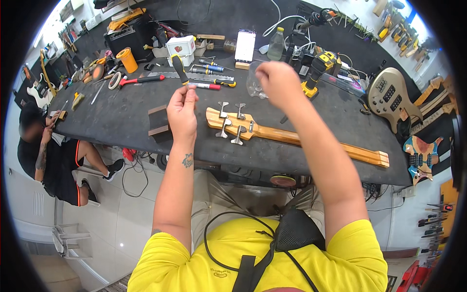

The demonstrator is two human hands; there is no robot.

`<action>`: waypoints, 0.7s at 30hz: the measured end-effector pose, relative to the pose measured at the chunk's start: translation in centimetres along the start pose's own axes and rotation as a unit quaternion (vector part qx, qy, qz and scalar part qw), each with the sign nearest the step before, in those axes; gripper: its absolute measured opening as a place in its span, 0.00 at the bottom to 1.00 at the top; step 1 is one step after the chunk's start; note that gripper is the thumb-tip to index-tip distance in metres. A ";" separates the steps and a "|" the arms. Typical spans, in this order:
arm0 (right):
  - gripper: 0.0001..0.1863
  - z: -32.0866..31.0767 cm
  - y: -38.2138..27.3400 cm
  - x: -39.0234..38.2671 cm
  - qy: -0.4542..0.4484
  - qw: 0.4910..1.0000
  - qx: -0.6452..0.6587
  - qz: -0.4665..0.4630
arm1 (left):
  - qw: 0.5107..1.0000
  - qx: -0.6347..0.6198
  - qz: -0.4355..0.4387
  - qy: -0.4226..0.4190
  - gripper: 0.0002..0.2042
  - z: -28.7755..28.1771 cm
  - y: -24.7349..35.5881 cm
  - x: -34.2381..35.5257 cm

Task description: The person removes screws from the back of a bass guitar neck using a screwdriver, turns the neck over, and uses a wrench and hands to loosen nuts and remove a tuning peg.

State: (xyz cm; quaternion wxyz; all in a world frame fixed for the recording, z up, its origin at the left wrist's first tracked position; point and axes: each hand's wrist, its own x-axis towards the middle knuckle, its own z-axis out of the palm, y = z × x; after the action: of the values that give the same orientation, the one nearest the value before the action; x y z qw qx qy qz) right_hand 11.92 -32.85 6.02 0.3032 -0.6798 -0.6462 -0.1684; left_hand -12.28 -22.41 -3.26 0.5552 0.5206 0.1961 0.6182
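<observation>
The left hand's (182, 114) thumb and fingertips are pinched together on the lower end of a screwdriver (179, 69), its yellow-and-black handle pointing up. The right hand's (282, 85) fingers are curled in beside a clear plastic bag (254, 83); blur hides whether they grip it. Between the forearms, a wooden guitar neck (276, 135) lies across the dark bench (194, 155), tuning pegs (224, 109) at its left end. A red marker (206, 86) lies just right of the left fingertips, and a yellow drill (323, 65) stands right of the right hand.
</observation>
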 end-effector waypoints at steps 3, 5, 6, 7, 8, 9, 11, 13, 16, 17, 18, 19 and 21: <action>0.16 -1.6 1.9 3.1 -0.009 0.998 -0.068 -0.010 | 0.993 0.110 -0.028 0.029 0.11 -0.9 -1.0 0.4; 0.28 -2.0 1.7 3.8 0.071 0.997 0.002 -0.021 | 0.958 0.280 0.041 0.046 0.13 -1.3 -1.9 0.2; 0.33 -2.6 1.8 3.4 0.053 0.997 0.046 -0.011 | 0.924 0.366 0.097 0.052 0.13 -1.9 -2.8 0.4; 0.32 -3.5 1.4 2.3 0.025 0.997 0.077 0.004 | 0.879 0.448 0.153 0.062 0.13 -2.7 -3.3 0.6; 0.31 -4.6 1.4 0.4 -0.004 0.995 0.102 0.020 | 0.859 0.491 0.130 0.060 0.13 -2.2 -2.8 0.3; 0.29 -5.6 1.3 -2.0 0.010 0.992 0.123 -0.011 | 0.859 0.488 0.140 0.068 0.13 -1.8 -2.3 0.2; 0.26 -9.1 1.7 -7.7 -0.091 0.991 0.101 0.004 | 0.797 0.596 0.097 0.017 0.11 -0.6 -1.0 -0.3; 0.24 -10.9 2.9 -12.7 -0.157 0.987 0.043 -0.010 | 0.772 0.631 0.078 -0.009 0.11 -1.0 -2.0 -0.6; 0.32 -11.0 4.5 -18.7 -0.194 0.978 -0.017 0.077 | 0.761 0.648 0.018 -0.003 0.13 -1.6 -2.8 -2.1; 0.32 -11.2 4.9 -19.8 -0.190 0.978 -0.019 0.081 | 0.762 0.647 0.021 -0.007 0.13 -1.1 -2.4 -2.2; 0.32 -11.2 5.5 -20.9 -0.163 0.983 -0.019 0.086 | 0.753 0.658 0.027 -0.008 0.13 -0.7 -1.7 -2.5; 0.31 -10.9 6.3 -21.1 -0.135 0.987 -0.018 0.086 | 0.743 0.668 0.034 -0.003 0.14 -0.4 -1.2 -2.3; 0.30 -10.1 7.6 -21.4 -0.116 0.991 -0.021 0.063 | 0.736 0.676 0.025 0.001 0.14 -0.2 -0.9 -2.8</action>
State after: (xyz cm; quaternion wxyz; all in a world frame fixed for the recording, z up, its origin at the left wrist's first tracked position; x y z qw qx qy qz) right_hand 18.74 -55.66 -1.10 0.2222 -0.7399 -0.6295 -0.0826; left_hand -12.47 -24.51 -5.29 0.0408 0.7630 0.5500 0.3371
